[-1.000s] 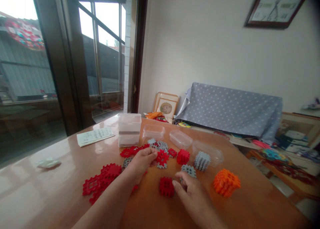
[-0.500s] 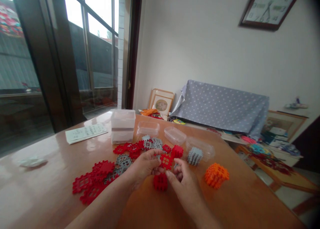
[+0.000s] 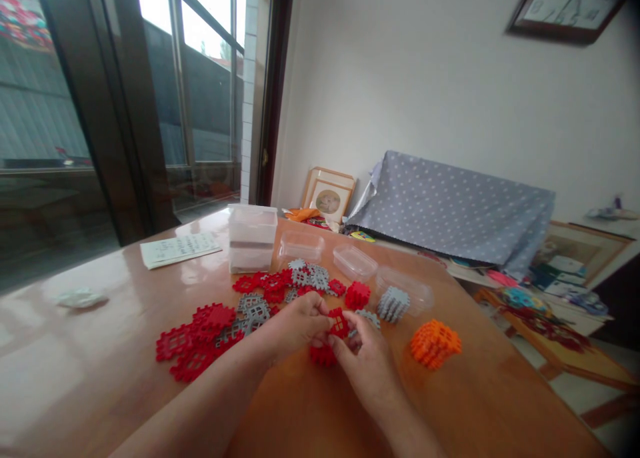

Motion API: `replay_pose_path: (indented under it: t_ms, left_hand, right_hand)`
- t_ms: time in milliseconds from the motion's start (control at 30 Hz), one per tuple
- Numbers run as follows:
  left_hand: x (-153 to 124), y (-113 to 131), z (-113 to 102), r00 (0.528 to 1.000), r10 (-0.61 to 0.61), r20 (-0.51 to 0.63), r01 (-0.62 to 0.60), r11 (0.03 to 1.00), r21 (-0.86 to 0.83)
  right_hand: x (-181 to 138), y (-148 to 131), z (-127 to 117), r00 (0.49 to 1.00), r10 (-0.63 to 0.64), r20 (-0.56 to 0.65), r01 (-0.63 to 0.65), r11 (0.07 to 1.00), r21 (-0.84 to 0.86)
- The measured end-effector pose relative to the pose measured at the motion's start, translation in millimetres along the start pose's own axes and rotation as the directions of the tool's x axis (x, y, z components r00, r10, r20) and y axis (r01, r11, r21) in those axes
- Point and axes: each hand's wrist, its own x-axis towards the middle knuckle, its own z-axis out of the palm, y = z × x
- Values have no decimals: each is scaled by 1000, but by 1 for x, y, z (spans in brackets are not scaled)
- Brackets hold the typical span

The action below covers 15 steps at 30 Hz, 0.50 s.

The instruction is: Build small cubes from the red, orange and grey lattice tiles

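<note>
Between my two hands is a red square building piece (image 3: pixel 339 321) with notched edges and a windowed middle. My left hand (image 3: pixel 309 321) pinches its left side, and my right hand (image 3: pixel 363 348) grips its right side. Just below it stands a red stack of pieces (image 3: pixel 321 357), partly hidden by my fingers; whether the held piece touches it I cannot tell. A grey piece (image 3: pixel 367 318) shows behind my right hand. Farther back are a small red stack (image 3: pixel 357 295) and a grey stack (image 3: pixel 393 304). An orange stack (image 3: pixel 435 344) stands to the right.
Loose red pieces (image 3: pixel 195 341) and grey pieces (image 3: pixel 254 309) lie spread left of my hands. Behind them are stacked clear boxes (image 3: pixel 253 239) and shallow clear trays (image 3: pixel 355 263). A written paper (image 3: pixel 180 249) and a crumpled wrapper (image 3: pixel 80 298) lie on the table's left side.
The red piece between my hands has turned from nearly face-on to tilted, and my right fingers have closed onto its edge. The view has shifted slightly.
</note>
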Motion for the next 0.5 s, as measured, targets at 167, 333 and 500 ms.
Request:
replay_pose_path:
  t_ms: [167,333,500]
  left_hand:
    - [0,7,-10,965,125,-231,-91,984,153]
    - [5,-3,-10,946,65,-318,-74,997,-16]
    - [4,-12,-1,944,15,-329,-60,990,-127]
  right_hand:
    - [-3,-1,-6,994,-25,104,30,998,-46]
    - [-4,3,-3,974,-72,213,100,987,-126]
    - [-5,0,-6,964,-93,249,135,978,-158]
